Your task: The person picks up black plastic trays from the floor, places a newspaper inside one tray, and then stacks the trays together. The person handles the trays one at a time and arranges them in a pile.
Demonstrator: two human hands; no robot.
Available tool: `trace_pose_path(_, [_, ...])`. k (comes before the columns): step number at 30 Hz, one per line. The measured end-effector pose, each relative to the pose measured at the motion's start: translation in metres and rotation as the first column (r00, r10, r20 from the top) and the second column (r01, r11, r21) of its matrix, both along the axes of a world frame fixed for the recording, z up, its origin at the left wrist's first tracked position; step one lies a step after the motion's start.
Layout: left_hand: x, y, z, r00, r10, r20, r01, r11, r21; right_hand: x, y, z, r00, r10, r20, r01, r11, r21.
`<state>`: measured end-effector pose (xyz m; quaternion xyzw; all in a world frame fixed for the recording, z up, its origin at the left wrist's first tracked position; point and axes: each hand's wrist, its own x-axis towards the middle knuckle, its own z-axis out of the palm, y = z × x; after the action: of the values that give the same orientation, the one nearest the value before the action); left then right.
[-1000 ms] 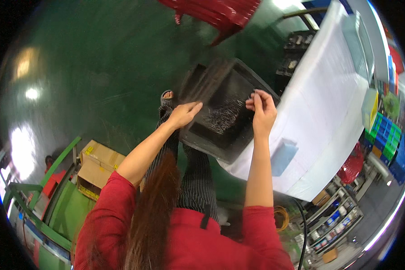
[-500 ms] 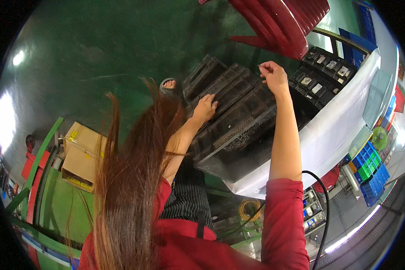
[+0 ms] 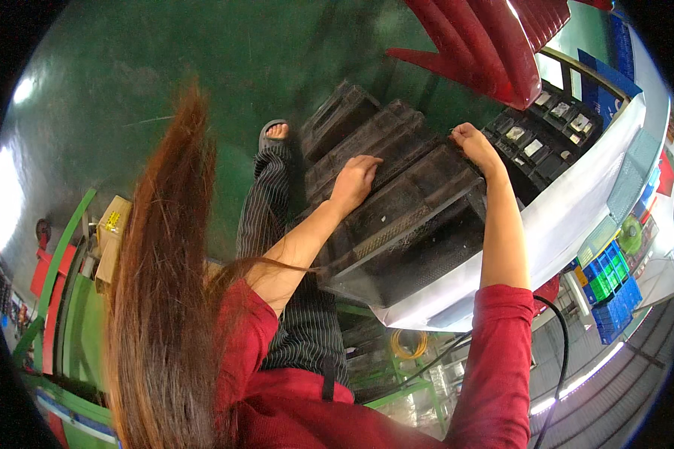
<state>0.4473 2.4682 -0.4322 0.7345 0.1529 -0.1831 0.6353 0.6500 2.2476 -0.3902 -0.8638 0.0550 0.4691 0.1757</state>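
While my left grip [image 3: 354,183] rests bent over the tilted black crate [image 3: 427,198] and my right grip [image 3: 473,144] curls by its far corner, I cannot tell whether either pinches anything. Even support suits it best, beside the white worktop [image 3: 565,196]. I count three black crates together, one red chair [image 3: 475,52].

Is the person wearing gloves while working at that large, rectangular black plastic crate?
No, the left hand and the right hand both show bare skin near the black plastic crate.
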Motion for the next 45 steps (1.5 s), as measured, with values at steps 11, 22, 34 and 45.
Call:
trace_pose_path(11, [-0.002, -0.001, 0.063, 0.97, 0.134, -0.204, -0.137, 0.991, -0.004, 0.025, 0.076, 0.031, 0.931, 0.357, 0.078, -0.365, 0.917, 0.161])
trace_pose_path(22, [-0.004, -0.001, 0.068, 0.986, 0.142, -0.086, -0.14, 0.99, 0.032, 0.006, 0.17, -0.019, 0.604, 0.787, -0.127, -0.793, 0.609, 0.006])
trace_pose_path(34, [-0.005, 0.002, -0.056, 0.967, 0.204, -0.152, -0.178, 0.97, 0.168, -0.031, 0.12, -0.05, 0.642, 0.766, 0.035, -0.764, 0.643, -0.052])
trace_pose_path(45, [0.024, 0.006, -0.059, 0.98, -0.128, -0.153, 0.149, 0.98, 0.134, -0.024, 0.123, -0.038, 0.704, 0.708, -0.056, -0.711, 0.701, -0.057])
